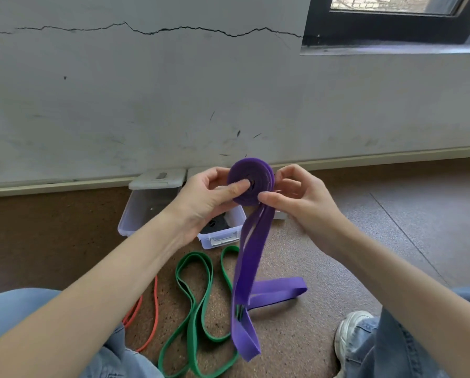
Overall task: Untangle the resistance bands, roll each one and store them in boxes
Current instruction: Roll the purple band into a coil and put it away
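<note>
Clear plastic storage box (135,214) on the brown cork floor (337,241), far from the camera, against the foot of the grey cracked wall (146,105); lid (157,179) leaning up at its far side. Inside, near the right front corner, a dark rolled band (216,225), mostly hidden behind the left wrist. Latch on the near right end of the box visible.

Wide purple rubber resistance band (251,184) held up in the air in front of the box, partly wound into a flat coil. Coil face turned toward the camera, its axis running near to far. Left hand (209,197) gripping the coil from the left: thumb pressed on the coil's centre, fingers (214,173) curled behind its left edge. Right hand (296,195) at the coil's right edge: thumb tip touching the lower right rim where the loose part leaves the coil, other fingers (288,175) curled beside the right rim.

Unrolled doubled tail of the purple band hanging straight down from the coil's bottom, long axis vertical, then reaching the floor and folding, one loop end lying to the right, another toward the camera.

Green flat rubber band (193,309) lying in loose loops on the floor to the left of the purple tail. Thin orange band (155,317) further left, beside a jeans-clad left knee (24,304). White sneaker (351,339) at near right.
</note>
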Demonstrator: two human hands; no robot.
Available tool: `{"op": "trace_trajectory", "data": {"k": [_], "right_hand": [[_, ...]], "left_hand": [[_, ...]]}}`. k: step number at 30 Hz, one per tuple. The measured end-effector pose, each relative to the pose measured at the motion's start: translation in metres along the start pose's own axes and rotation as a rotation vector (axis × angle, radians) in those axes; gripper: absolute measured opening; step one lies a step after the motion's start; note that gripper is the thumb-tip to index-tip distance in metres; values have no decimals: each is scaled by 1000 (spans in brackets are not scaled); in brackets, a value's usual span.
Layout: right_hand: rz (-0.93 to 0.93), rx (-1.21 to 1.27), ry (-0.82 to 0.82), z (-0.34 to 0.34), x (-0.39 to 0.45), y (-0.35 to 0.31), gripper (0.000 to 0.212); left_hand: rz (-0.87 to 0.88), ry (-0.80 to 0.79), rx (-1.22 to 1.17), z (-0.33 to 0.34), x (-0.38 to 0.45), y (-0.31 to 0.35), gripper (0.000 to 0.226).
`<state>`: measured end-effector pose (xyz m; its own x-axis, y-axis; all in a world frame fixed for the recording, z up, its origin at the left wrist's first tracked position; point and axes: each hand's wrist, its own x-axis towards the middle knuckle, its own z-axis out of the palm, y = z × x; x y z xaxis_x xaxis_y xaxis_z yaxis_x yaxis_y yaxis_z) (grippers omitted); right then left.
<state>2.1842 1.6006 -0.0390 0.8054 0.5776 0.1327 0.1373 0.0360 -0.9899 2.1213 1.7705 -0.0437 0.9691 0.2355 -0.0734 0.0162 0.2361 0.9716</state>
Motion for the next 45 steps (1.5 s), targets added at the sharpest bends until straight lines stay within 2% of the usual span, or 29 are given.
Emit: {"op": "trace_trajectory", "data": {"k": [3,5,8,10,15,17,20,21,23,26,30,34,36,38,40,43,45], "right_hand": [[-103,-308,-90,-5,1,-1,25],[-172,-487,-175,-4,1,-2,26],[-181,-569,-244,-9,3,-7,27],[-172,-604,-275,-12,5,-9,29],[-178,-684,-333,-10,5,-6,27],[-146,-571,-278,-13,7,-8,26],[-48,-86,-132,-16,7,-13,31],[-24,7,-95,-14,6,-13,34],[1,59,-48,-6,3,-7,36],[18,76,-14,5,0,0,32],[8,-77,19,-2,-1,0,25],[-62,-245,-61,-10,1,-12,22],[-94,-309,-127,-8,0,-16,22],[-133,-385,-159,-5,0,-17,23],[-145,-365,-110,-3,-1,-18,26],[-73,-198,7,-5,2,-22,34],[-68,-208,58,-7,5,-22,35]], "left_hand": [[-12,-118,394,-11,2,-4,34],[-48,-250,531,-13,-1,-4,34],[-155,-372,480,-19,-3,7,38],[-195,-397,480,-21,-4,12,41],[-113,-367,605,-12,-5,12,30],[-60,-345,541,-11,-5,14,28],[4,-268,268,-11,-4,22,30],[17,-234,165,-12,-2,24,30],[17,-182,9,-13,-1,27,30],[-22,-140,-55,-7,-1,16,28],[-56,-144,-54,-5,-2,5,36],[-35,-195,303,-16,0,9,44],[-54,-247,337,-13,-1,7,48],[-48,-258,353,-9,-3,5,41],[-15,-214,325,-8,-4,6,38],[28,-149,199,-11,-1,14,40],[44,-121,79,-10,0,16,37]]}}
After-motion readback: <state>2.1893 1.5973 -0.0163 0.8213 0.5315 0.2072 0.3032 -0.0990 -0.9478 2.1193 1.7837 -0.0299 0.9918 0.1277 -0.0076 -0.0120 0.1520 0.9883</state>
